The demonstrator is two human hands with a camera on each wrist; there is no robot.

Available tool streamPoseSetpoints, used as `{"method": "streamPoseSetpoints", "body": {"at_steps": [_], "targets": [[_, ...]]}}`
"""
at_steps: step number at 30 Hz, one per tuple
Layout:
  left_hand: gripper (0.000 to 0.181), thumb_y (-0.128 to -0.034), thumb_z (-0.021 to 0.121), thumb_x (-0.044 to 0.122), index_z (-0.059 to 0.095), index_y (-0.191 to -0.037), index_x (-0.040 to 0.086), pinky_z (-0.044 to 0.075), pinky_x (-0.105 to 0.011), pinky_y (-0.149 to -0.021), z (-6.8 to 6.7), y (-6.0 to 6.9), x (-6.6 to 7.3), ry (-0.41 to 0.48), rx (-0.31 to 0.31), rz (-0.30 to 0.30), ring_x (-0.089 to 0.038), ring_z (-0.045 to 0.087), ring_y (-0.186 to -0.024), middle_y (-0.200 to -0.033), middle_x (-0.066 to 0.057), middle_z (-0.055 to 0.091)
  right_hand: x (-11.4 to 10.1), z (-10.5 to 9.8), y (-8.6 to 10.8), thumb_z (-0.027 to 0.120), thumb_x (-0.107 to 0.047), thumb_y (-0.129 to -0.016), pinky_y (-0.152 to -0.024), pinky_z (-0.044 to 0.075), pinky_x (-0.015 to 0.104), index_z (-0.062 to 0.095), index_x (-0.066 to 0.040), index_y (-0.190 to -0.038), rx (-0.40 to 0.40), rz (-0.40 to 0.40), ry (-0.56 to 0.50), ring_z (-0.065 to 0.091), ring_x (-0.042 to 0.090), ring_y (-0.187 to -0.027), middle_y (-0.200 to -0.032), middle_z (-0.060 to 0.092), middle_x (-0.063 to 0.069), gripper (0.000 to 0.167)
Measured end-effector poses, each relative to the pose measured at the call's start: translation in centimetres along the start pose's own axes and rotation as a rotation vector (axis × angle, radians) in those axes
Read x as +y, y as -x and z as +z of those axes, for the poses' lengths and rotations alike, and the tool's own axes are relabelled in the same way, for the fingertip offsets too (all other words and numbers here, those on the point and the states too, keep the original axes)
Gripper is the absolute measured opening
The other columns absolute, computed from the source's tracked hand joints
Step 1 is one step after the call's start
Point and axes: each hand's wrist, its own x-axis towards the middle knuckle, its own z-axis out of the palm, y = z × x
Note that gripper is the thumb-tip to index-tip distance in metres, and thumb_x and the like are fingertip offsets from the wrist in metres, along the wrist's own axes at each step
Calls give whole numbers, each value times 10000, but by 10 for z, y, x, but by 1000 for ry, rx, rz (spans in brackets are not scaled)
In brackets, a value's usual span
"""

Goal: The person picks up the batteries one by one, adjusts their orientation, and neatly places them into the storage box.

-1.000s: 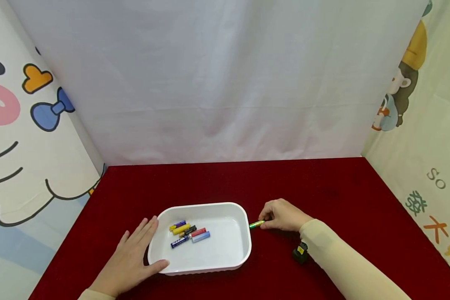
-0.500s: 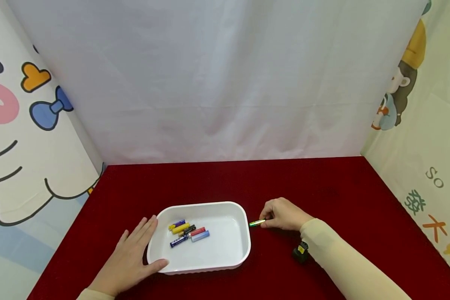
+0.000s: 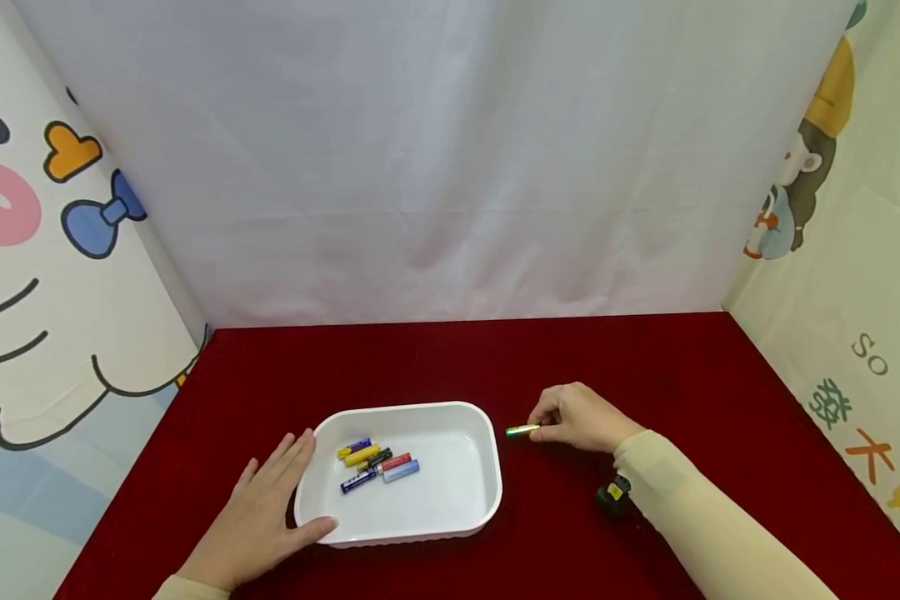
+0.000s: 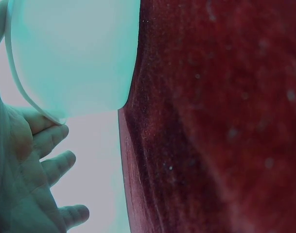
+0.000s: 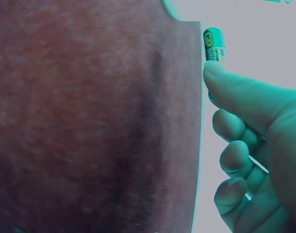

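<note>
In the head view my right hand [image 3: 587,417] pinches a green battery [image 3: 522,430] between thumb and fingers, just right of the white tray [image 3: 461,525]. The battery's green end, marked GP, sticks out past the thumb in the right wrist view [image 5: 214,41]. My left hand [image 3: 261,508] rests against the tray's left end, fingers spread and thumb over the near rim. Inside the tray, toward the left, lie several batteries: a yellow one [image 3: 362,456], a red one [image 3: 395,463], a light blue one [image 3: 401,472], a dark blue one [image 3: 358,481] and others.
A dark red cloth [image 3: 450,362] covers the table. A white curtain [image 3: 450,167] hangs along the back. Printed sheets stand at the left [image 3: 45,317] and right. A small black device [image 3: 613,493] sits under my right wrist.
My right hand has moved a little right and farther away, taking the green battery away from the tray's right rim. The left hand and the tray keep their places.
</note>
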Motion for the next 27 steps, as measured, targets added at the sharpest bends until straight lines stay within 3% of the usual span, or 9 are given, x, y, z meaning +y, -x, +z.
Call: {"method": "streamPoseSetpoints", "body": {"at_steps": [7,13,27], "targets": [[1074,-729,575,771,279,-1523,112,205,-725,-1025,0,-2,0,1,1,-8,-355,244,-1418,-1556,-90,290,-13,-22,0,777,-277,-815,-560,473,231,727,-318,-806,48,-4,-8,526,54,-661,-749,586,-178,65],[1076,-730,570,776,275,-1525,114,202,-715,-1035,-2,-1,1,6,-2,-10,-346,241,-1421,-1555,-88,294,-34,-37,-4,772,-299,-819,-574,480,233,735,-301,-822,44,-38,18,532,59,-677,-766,590,-183,37],[1083,-722,566,785,282,-1523,112,197,-720,-1032,-2,-1,2,9,-9,-17,-351,237,-1422,-1556,-89,290,-79,-41,-31,791,-268,-802,-547,437,219,748,-300,-811,6,-153,53,491,40,-635,-705,557,-180,55]]}}
